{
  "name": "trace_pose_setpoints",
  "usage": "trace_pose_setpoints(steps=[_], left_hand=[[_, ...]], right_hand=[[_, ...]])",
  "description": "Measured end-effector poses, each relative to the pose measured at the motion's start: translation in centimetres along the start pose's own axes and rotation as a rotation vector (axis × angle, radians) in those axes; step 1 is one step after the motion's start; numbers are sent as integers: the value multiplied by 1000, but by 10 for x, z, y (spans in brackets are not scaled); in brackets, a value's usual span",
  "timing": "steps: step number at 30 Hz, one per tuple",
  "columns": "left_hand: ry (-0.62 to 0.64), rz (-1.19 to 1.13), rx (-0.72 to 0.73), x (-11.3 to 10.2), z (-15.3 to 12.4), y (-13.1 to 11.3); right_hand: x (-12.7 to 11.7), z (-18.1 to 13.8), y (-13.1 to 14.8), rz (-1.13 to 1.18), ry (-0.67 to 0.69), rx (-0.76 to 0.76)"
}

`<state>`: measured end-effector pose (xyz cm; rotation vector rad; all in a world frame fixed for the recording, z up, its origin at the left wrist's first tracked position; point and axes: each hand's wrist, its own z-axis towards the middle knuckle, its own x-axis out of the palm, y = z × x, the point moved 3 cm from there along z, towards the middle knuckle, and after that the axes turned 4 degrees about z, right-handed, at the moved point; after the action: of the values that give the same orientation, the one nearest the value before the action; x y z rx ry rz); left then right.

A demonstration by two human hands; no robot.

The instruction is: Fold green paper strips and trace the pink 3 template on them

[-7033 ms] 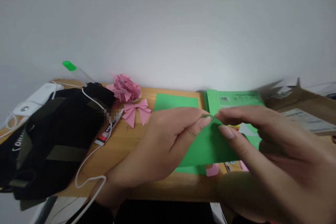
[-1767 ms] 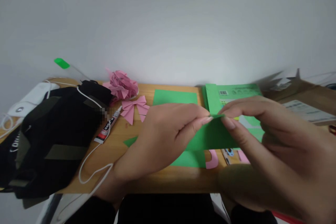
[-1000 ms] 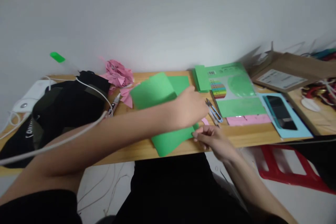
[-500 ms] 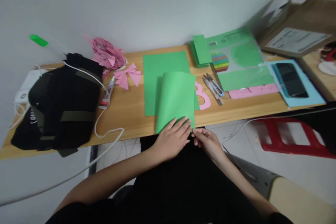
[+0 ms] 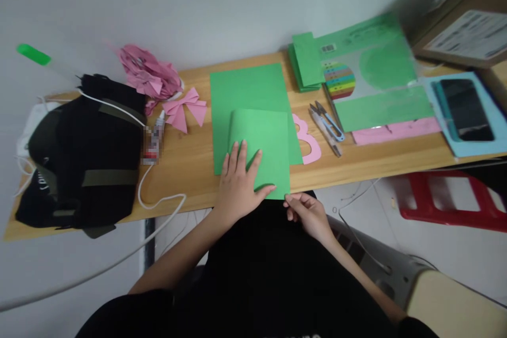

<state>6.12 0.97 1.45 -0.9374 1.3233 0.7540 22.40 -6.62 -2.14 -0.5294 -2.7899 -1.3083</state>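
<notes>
A folded sheet of green paper [image 5: 263, 140] lies at the table's front edge, its left side bent over in a fold. My left hand [image 5: 240, 182] rests on the lower left of this sheet with fingers spread, palm down. At the sheet's lower right corner, my right hand [image 5: 307, 214] pinches the paper between thumb and forefinger. Under the folded sheet is a larger flat green sheet [image 5: 245, 84]. A pink paper cutout with scalloped edges [image 5: 312, 148] sticks out at the right, partly covered by the green paper.
Thread snips [image 5: 331, 122] and a pen [image 5: 327, 134] lie right of the cutout. Farther right are a green paper pack [image 5: 388, 111] and a phone [image 5: 467, 111]. Leftward sit a pink bow [image 5: 185, 109], a glue tube [image 5: 155, 140] and a black bag [image 5: 87, 158]. A cardboard box [image 5: 467, 21] stands back right.
My left hand has slid left across the folded sheet and spread its fingers. The curled fold now lies flatter. My right hand keeps its pinch at the corner. The view has shifted slightly.
</notes>
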Motion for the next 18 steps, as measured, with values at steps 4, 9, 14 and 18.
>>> trace_pose_setpoints(steps=[4,9,14,18], left_hand=[[28,-27,-2,3,1,1],[50,-23,-11,2,6,4],[26,-31,-11,4,10,9],[-12,-31,-17,7,12,14]], right_hand=[[0,1,-2,24,-2,16],[-1,1,-5,47,-14,29],[0,0,-5,56,-10,46],[-1,1,-5,56,-9,61]])
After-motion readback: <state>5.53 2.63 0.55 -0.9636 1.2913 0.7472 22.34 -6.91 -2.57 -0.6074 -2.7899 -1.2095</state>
